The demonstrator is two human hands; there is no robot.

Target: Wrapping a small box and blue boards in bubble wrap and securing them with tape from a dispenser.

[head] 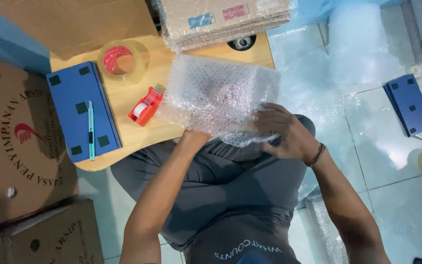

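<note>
Clear bubble wrap [216, 98] is seen as a crumpled, translucent sheet folded around something, its small round cells catching the light. It is held over the near edge of the wooden tabletop [123, 102], just above the lap of the seated person. What lies inside is blurred by the plastic and cannot be made out. The right hand [284, 132] is laid over the lower right corner of the bundle, fingers curled and pressed against the wrap. The left hand [194, 134] is pushed beneath the sheet's lower left edge, so only the wrist is shown; whether its fingers are spread or closed cannot be told.

Just left of the bundle, a red tape dispenser [145, 106] is set on the tabletop, partly touched by the wrap. Farther left, a blue box [81, 110] is laid flat with a teal utility knife [91, 129] on top. Behind these, a roll of clear tape [120, 61] is seen. At the far edge, a stack of flattened cartons [221, 19] is cut off by the frame.
</note>
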